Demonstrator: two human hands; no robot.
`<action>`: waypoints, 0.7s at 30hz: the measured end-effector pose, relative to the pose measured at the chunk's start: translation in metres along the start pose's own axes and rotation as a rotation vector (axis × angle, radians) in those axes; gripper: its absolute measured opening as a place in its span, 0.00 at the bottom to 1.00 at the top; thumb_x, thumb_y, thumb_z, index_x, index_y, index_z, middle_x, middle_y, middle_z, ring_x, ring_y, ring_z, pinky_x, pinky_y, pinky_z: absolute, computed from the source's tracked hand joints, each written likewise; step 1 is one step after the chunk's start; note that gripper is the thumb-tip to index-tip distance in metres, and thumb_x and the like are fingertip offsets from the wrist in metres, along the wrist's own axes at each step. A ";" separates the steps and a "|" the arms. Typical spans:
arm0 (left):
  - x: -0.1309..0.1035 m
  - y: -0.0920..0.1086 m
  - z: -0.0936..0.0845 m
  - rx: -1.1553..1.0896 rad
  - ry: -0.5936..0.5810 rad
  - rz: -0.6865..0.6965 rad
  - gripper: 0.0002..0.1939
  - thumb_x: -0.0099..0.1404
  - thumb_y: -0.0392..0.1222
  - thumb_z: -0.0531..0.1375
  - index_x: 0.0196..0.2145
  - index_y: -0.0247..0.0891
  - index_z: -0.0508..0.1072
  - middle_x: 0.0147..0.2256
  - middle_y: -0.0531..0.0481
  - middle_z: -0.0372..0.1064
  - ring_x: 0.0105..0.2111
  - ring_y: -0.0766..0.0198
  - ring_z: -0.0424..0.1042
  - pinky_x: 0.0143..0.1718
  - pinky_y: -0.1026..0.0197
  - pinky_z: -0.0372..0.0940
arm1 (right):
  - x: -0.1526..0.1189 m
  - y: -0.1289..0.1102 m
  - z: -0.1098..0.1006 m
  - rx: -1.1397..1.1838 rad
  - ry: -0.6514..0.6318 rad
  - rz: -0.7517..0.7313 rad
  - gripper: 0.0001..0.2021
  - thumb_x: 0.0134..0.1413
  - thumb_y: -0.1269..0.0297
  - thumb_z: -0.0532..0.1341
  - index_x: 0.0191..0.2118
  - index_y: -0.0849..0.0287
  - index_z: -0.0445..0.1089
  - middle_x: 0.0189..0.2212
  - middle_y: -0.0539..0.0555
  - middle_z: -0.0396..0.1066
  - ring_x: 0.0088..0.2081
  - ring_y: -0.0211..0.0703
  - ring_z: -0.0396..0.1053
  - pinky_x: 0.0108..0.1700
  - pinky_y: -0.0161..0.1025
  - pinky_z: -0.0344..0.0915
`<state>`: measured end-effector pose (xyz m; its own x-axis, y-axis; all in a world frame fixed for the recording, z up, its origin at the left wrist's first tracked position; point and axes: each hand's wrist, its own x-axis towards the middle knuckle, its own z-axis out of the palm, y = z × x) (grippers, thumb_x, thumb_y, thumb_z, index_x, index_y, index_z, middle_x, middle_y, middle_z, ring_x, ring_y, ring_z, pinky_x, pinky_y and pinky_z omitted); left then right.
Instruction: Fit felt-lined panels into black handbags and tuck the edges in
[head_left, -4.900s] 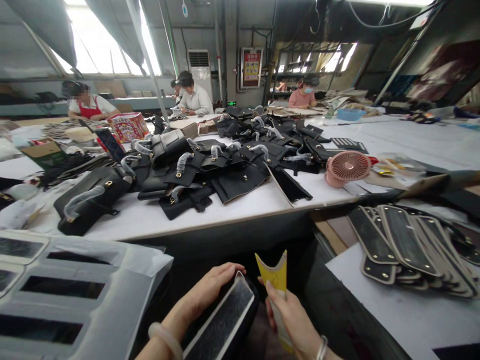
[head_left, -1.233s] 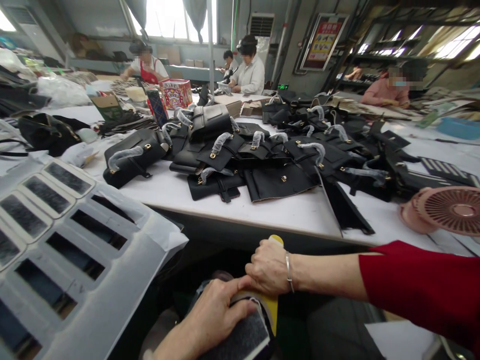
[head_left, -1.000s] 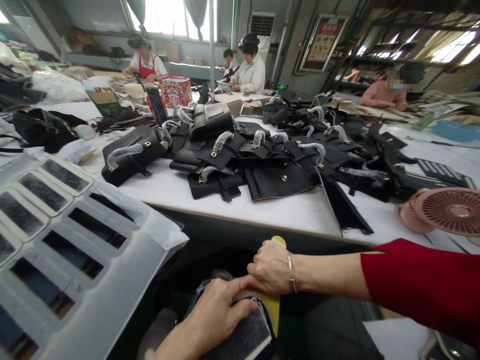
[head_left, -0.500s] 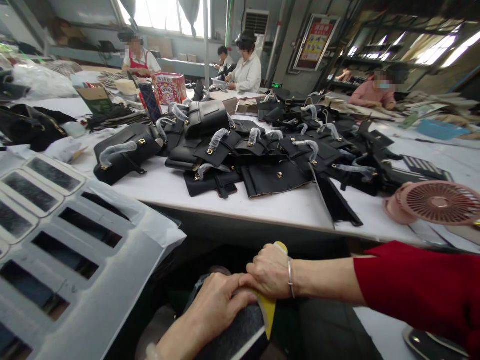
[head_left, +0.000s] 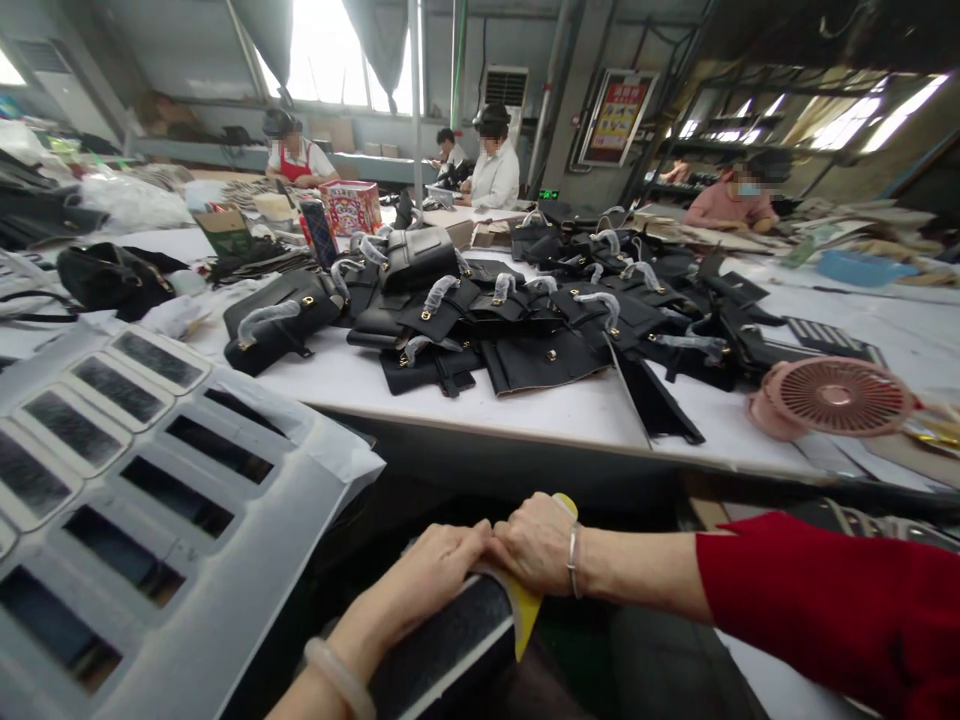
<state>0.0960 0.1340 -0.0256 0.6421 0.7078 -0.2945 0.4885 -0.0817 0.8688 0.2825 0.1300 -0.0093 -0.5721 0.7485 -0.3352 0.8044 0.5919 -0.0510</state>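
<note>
Table (head_left: 559, 412) beyond, tool (head_left: 528, 622) through right grip (head_left: 534, 542)

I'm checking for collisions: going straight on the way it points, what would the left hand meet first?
The left hand would probably meet the right hand, gripping the yellow tool; both hands seem to touch, though depth is unclear.

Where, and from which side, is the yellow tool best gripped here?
Likely round the middle of the yellow tool, from the right, as the right hand has it: its rounded far end sticks out, its pointed near end lies by the black piece, and the left hand blocks the other side.
</note>
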 end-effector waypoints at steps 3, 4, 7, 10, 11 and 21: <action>0.002 -0.001 -0.007 -0.091 0.004 -0.009 0.27 0.71 0.51 0.43 0.39 0.35 0.79 0.36 0.49 0.76 0.38 0.58 0.70 0.42 0.62 0.61 | -0.003 -0.004 -0.002 -0.006 0.018 0.024 0.29 0.70 0.53 0.40 0.34 0.60 0.75 0.29 0.61 0.79 0.30 0.54 0.78 0.33 0.44 0.68; 0.004 -0.002 -0.009 -0.115 0.005 -0.016 0.24 0.69 0.49 0.46 0.39 0.34 0.79 0.35 0.50 0.76 0.37 0.58 0.69 0.41 0.62 0.61 | -0.004 -0.005 -0.001 -0.009 0.021 0.032 0.29 0.70 0.53 0.40 0.34 0.60 0.75 0.29 0.61 0.79 0.30 0.54 0.78 0.33 0.45 0.69; 0.012 -0.007 -0.007 -0.183 -0.003 -0.048 0.18 0.61 0.44 0.53 0.37 0.32 0.80 0.30 0.51 0.73 0.31 0.62 0.65 0.35 0.63 0.59 | -0.008 -0.007 0.001 -0.011 0.022 0.059 0.28 0.70 0.54 0.41 0.35 0.62 0.74 0.28 0.62 0.78 0.30 0.56 0.78 0.33 0.47 0.70; 0.020 -0.010 0.000 -0.257 -0.032 -0.086 0.17 0.56 0.43 0.55 0.34 0.31 0.81 0.23 0.53 0.66 0.25 0.66 0.58 0.27 0.63 0.53 | -0.012 -0.009 0.004 0.003 0.019 0.086 0.28 0.71 0.54 0.40 0.36 0.63 0.74 0.29 0.63 0.78 0.29 0.57 0.78 0.33 0.48 0.71; 0.022 -0.010 0.001 -0.284 -0.047 -0.096 0.17 0.55 0.43 0.56 0.33 0.30 0.81 0.21 0.54 0.64 0.24 0.67 0.55 0.25 0.63 0.50 | -0.013 -0.009 0.005 0.010 0.018 0.094 0.28 0.71 0.54 0.40 0.36 0.63 0.73 0.29 0.62 0.78 0.29 0.57 0.78 0.33 0.49 0.71; 0.033 -0.012 -0.001 -0.430 -0.156 -0.143 0.15 0.49 0.41 0.61 0.33 0.32 0.82 0.19 0.56 0.60 0.22 0.70 0.51 0.24 0.64 0.47 | -0.014 -0.008 0.015 0.053 0.014 0.131 0.27 0.70 0.53 0.40 0.37 0.63 0.72 0.28 0.62 0.78 0.29 0.58 0.77 0.32 0.48 0.70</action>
<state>0.1110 0.1590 -0.0455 0.6835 0.5745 -0.4504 0.3105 0.3296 0.8916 0.2861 0.1104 -0.0181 -0.4638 0.8225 -0.3291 0.8793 0.4728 -0.0575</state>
